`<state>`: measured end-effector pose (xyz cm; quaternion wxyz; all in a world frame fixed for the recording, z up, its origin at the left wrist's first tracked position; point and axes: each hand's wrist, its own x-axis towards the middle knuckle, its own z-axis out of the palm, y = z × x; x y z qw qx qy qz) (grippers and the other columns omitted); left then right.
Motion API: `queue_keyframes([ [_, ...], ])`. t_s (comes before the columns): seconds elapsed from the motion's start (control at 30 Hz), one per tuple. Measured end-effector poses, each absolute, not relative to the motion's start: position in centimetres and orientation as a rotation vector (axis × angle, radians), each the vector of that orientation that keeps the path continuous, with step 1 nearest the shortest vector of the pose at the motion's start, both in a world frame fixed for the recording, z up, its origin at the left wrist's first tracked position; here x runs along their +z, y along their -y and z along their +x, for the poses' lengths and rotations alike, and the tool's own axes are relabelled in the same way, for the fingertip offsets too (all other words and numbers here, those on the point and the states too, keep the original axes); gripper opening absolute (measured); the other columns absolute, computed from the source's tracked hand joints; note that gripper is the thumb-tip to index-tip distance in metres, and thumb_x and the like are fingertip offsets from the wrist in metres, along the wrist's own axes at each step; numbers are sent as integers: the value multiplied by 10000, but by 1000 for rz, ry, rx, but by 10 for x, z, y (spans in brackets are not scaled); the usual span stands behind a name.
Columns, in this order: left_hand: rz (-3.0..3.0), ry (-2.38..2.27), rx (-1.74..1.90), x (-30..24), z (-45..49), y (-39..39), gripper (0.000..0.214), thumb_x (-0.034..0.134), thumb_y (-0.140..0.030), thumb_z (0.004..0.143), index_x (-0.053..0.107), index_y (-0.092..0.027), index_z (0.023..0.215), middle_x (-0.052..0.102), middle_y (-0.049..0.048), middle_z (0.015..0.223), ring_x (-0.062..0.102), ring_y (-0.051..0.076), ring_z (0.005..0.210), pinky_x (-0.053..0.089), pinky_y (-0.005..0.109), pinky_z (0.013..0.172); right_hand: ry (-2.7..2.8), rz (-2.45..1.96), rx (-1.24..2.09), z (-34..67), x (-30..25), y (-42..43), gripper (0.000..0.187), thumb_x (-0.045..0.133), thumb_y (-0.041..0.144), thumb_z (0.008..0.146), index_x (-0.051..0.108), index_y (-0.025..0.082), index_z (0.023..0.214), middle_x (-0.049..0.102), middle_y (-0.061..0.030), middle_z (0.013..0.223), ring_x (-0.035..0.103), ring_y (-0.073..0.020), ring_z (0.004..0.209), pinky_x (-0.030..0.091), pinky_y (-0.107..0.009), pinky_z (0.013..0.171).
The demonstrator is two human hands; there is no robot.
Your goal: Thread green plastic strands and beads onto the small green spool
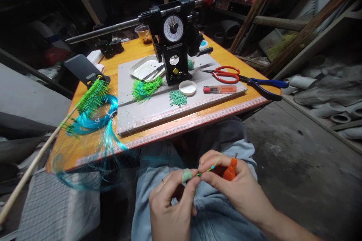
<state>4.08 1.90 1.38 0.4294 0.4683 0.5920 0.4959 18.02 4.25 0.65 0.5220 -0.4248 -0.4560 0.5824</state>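
Note:
Above my lap, my left hand [177,199] pinches one end of a short green strand [208,169] with a blue bead on it. A pale green wrap covers that hand's index fingertip, and a ring sits on a finger. My right hand [234,180] closes on the same strand from the other side, its thumb and index finger close to the left fingertips. Tucked in the right palm is an orange tool [230,170] with a narrow metal tip; its lower part is hidden by the fingers. What lies exactly between the fingertips is too small to make out.
On the table stands a black winding machine [177,62] with a dial. Around it lie a green bundle [147,88], green beads [178,98], a white dish [187,87], red scissors [226,74], blue pliers [266,84] and a blue line coil [97,118]. A wooden stick [34,165] juts out left.

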Motion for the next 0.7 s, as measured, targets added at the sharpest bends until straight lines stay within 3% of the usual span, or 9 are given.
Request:
queue_keyframes([
  [0.1,1356,-1556,1222,8,36,-17,242,745,-176,703,760,-310,904,727,-36,691,567,133,559,463,251,599,1053,-1036,1449,181,0,-41,50,737,204,776,731,251,762,635,5,810,616,-122,767,485,-199,677],
  [0.2,1334,-1573,1175,-1,34,-16,366,720,-170,692,704,-268,1044,676,-35,634,588,190,718,424,335,821,1053,-1086,1463,182,-8,-41,32,738,221,778,717,244,770,629,3,841,600,-126,792,462,-201,671],
  [0.3,1255,-1552,1173,-8,33,-16,90,638,-158,730,675,-225,778,604,-17,645,560,185,690,413,314,733,1061,-1113,1487,183,-11,-40,32,731,243,785,702,232,777,616,2,847,581,-126,778,441,-203,638],
  [0.37,1258,-1520,1191,-10,33,-16,121,608,-145,744,615,-213,644,572,-9,654,531,172,654,395,290,659,1059,-1108,1524,181,-12,-40,57,723,266,793,691,222,775,604,2,830,569,-128,769,425,-205,611],
  [0.43,1261,-1497,1212,-10,34,-16,128,611,-144,745,617,-209,636,576,-5,659,531,171,665,391,283,663,1056,-1091,1563,179,-11,-40,87,714,290,801,682,212,777,593,0,822,560,-132,767,415,-210,598],
  [0.57,1112,-1502,1221,-7,35,-15,122,656,-176,732,685,-214,845,526,-50,574,504,140,595,395,251,668,1052,-1112,1559,178,-11,-40,150,696,336,815,663,193,782,588,-13,837,548,-138,753,406,-219,582],
  [0.7,1070,-1511,1209,-6,36,-15,89,656,-162,728,625,-201,654,523,-44,575,447,116,547,366,225,598,1058,-1132,1557,178,-11,-41,165,702,339,810,657,182,781,586,-25,836,544,-149,771,407,-222,578],
])
